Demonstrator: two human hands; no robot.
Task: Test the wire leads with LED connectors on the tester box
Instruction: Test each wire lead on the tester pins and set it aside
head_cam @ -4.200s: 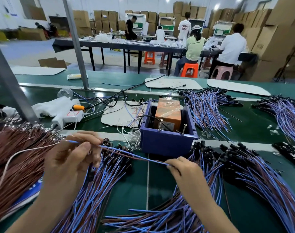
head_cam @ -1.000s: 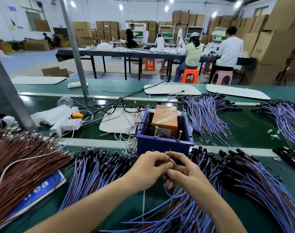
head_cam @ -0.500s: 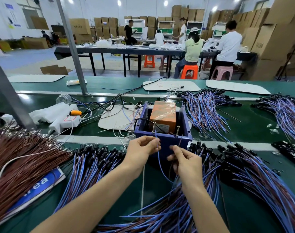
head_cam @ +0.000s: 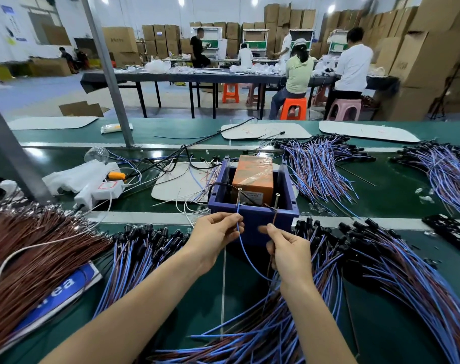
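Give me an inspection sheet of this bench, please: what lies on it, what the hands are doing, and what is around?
Surface: green bench, largely covered by wire piles.
Job's things: orange tester box sits in a blue bin; a left post and a right post, both metal, stand at the bin's near side.
Clutter: white power strip, white plastic bag, flat white pad.
Hands: left hand pinches a blue wire, its tip up at the left post; right hand pinches a brown wire up at the right post.
Cables: lead bundles in blue and brown with black connectors, left, right and behind the bin; brown wire heap far left.
Surroundings: people at a long table; stacked cardboard boxes.
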